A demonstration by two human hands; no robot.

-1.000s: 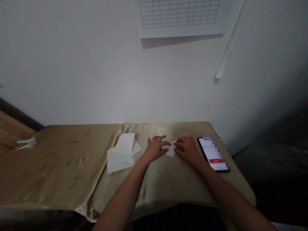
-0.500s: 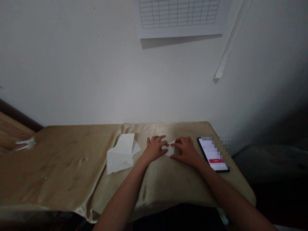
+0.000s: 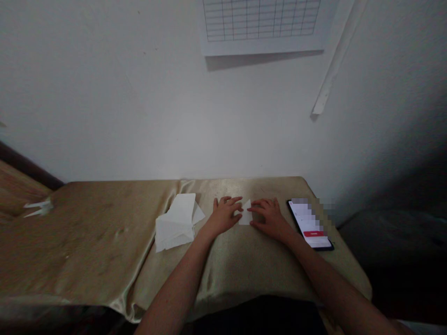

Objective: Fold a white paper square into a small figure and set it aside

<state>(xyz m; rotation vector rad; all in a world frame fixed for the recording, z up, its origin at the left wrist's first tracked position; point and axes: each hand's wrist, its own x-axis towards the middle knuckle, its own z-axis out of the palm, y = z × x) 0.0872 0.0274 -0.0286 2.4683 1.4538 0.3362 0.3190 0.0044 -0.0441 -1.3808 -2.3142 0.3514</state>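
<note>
A small white piece of paper [image 3: 246, 218], pointed at the top, lies on the cloth-covered table between my two hands. My left hand [image 3: 225, 216] is at its left edge, fingers spread, with the thumb and fingertips at or just beside the paper. From the other side, my right hand [image 3: 269, 218] reaches in with fingers apart, its index finger and thumb tips touching the paper's right edge. Neither hand is closed around it. Left of my left hand lies a loose pile of white paper sheets [image 3: 176, 225], some overlapping at angles.
A phone [image 3: 314, 234] with a lit screen lies right of my right hand. The shiny gold tablecloth [image 3: 94, 242] has a raised fold left of the pile. A white object [image 3: 38, 207] sits at the far left. Behind the table is a wall with a printed grid sheet [image 3: 261, 23].
My hands have drawn slightly apart, the right one shifting a little to the right. More of the small paper shows between them. The pile and phone stay in place.
</note>
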